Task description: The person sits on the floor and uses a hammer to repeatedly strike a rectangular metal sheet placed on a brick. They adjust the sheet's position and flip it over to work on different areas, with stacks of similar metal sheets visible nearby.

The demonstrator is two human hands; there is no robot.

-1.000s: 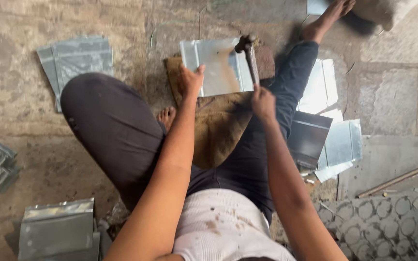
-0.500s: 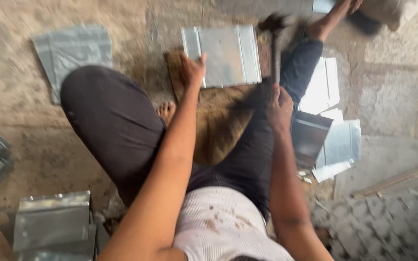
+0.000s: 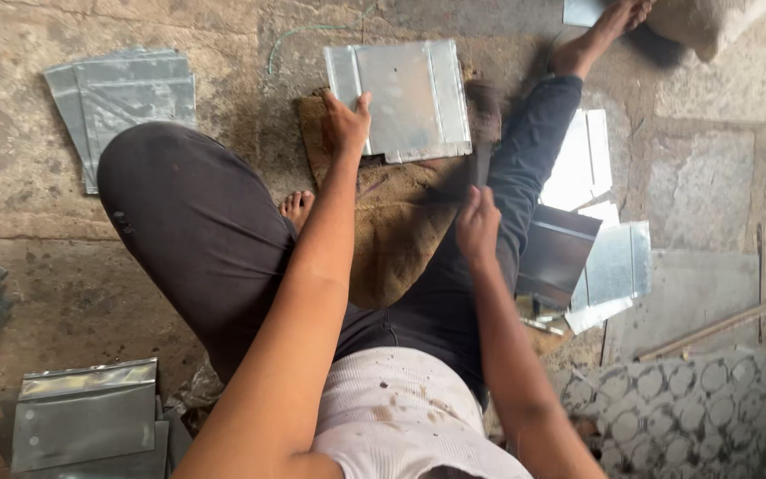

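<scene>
A worn concrete floor [image 3: 37, 266] is seen; a burlap mat [image 3: 401, 231] is spread on it, with stacked metal sheets [image 3: 121, 93] left of the mat.
</scene>
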